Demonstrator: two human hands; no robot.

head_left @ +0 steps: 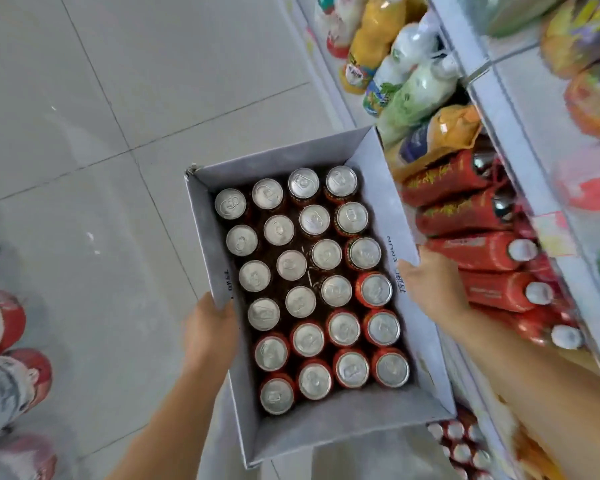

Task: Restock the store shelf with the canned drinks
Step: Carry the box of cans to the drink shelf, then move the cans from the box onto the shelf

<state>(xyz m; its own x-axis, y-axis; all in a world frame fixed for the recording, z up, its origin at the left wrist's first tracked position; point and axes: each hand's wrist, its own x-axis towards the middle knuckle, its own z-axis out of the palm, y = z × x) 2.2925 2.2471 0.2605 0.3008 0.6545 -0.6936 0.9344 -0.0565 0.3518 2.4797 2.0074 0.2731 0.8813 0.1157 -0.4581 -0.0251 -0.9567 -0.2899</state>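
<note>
An open grey cardboard box (326,431) is held above the floor, packed with several red cans (302,268) standing upright, silver tops showing. My left hand (210,332) grips the box's left wall, thumb inside the rim. My right hand (430,284) holds the right flap from outside, fingers hooked over its edge. The store shelf (520,161) runs along the right side, right beside the box.
The shelf holds red bottles (482,251) with white caps, plus yellow, white and green bottles (395,74) further along. More packed cans (461,445) sit low beneath the box. Red and white bottles (4,341) line the left edge. Grey floor tiles lie between.
</note>
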